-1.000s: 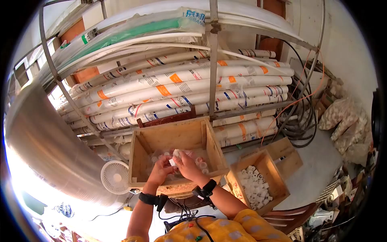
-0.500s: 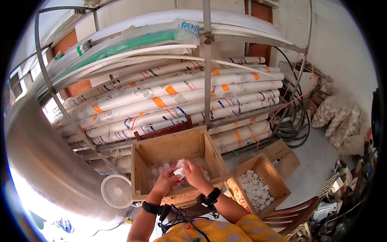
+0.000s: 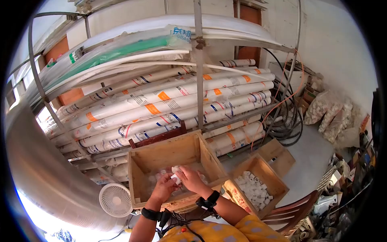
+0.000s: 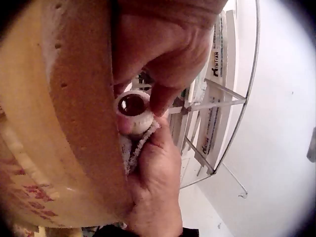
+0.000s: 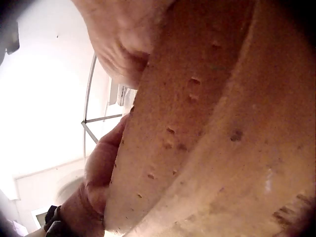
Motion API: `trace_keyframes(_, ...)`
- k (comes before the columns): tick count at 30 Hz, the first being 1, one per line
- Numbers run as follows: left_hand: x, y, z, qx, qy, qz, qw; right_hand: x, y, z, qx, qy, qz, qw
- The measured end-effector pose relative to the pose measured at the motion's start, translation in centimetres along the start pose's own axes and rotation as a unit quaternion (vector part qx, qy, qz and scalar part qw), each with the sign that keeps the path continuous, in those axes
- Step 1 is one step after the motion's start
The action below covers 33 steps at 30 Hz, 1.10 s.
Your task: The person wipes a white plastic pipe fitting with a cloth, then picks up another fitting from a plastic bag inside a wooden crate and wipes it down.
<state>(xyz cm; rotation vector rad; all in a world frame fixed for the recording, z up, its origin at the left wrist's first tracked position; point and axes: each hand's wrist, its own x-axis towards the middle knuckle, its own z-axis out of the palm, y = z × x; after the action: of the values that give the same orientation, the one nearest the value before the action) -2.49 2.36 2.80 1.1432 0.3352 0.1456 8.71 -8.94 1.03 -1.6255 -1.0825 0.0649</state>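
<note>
Over the near side of a large wooden box [image 3: 139, 167], both hands meet around a white plastic pipe fitting [image 4: 136, 118]. My left hand [image 3: 164, 187] pinches the fitting between thumb and fingers; its round open end shows in the left wrist view. A crumpled white cloth [image 4: 132, 154] with a fuzzy edge lies against the fitting, held by my right hand [image 3: 192, 180]. In the right wrist view, the box wall [image 5: 182, 128] hides the fitting and most of the fingers. More pale fittings in clear plastic lie in the box beneath the hands.
A smaller wooden box [image 3: 276, 177] of white fittings [image 3: 253, 189] stands at the right, beside a brown chair [image 3: 294, 209]. A white fan [image 3: 115, 200] sits left of the large box. Behind, a metal rack holds long wrapped pipes [image 3: 161, 107]. Black hose [image 3: 292, 127] coils at the back right.
The head view has shifted, so the surroundings sit further left. Both hands stay together over the large box, while the fitting has turned between the fingers.
</note>
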Motion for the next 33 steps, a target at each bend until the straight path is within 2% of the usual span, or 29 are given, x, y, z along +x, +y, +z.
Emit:
trace_keyframes(1,0.0,0.1,0.0,-0.024,-0.011,-0.027,0.999,-0.1,0.1,0.1,0.0,0.018,-0.001,1.0)
trace_keyframes(4,0.1,-0.1,-0.3,-0.025,-0.039,-0.03,0.998,-0.1,0.1,0.0,-0.022,0.04,0.001,0.999)
trace_keyframes(7,0.0,-0.1,-0.3,-0.012,-0.028,-0.014,0.999,0.1,-0.3,-0.5,-0.02,0.003,0.102,0.995)
trace_keyframes(10,0.1,-0.4,-0.4,-0.011,-0.018,0.015,1.0,0.1,-0.3,-0.5,0.059,0.002,0.088,0.994)
trace_keyframes(13,0.2,-0.7,-0.2,0.041,0.009,0.064,0.997,-0.2,-0.8,0.2,-0.019,0.057,-0.119,0.991)
trace_keyframes(14,0.3,-1.1,-0.4,0.068,0.016,0.08,0.994,-0.5,-1.2,0.0,-0.011,0.005,-0.066,0.998)
trace_keyframes(17,0.6,-1.6,-1.1,0.127,0.024,0.107,0.986,-0.2,-0.9,0.0,0.015,-0.035,-0.019,0.999)
trace_keyframes(19,0.5,-1.3,-1.1,0.136,0.009,0.097,0.986,-0.2,-0.3,0.3,0.025,-0.033,0.003,0.999)
trace_keyframes(23,0.3,-0.4,-0.4,0.038,-0.011,0.002,0.999,-0.2,-0.2,0.1,-0.009,-0.018,0.039,0.999)
trace_keyframes(25,0.7,-0.5,-0.7,-0.021,-0.046,-0.058,0.997,-0.4,0.3,0.5,-0.027,0.043,-0.009,0.999)
trace_keyframes(26,0.8,-0.6,-0.8,-0.024,-0.053,-0.056,0.997,-0.4,0.5,0.7,-0.036,0.073,-0.034,0.996)
trace_keyframes(32,0.7,-1.0,-1.2,-0.028,-0.067,-0.011,0.997,-0.4,0.1,0.3,-0.031,0.064,0.075,0.995)
trace_keyframes(33,0.6,-0.8,-1.1,-0.026,-0.057,-0.003,0.998,-0.3,-0.1,0.2,-0.013,0.065,0.065,0.996)
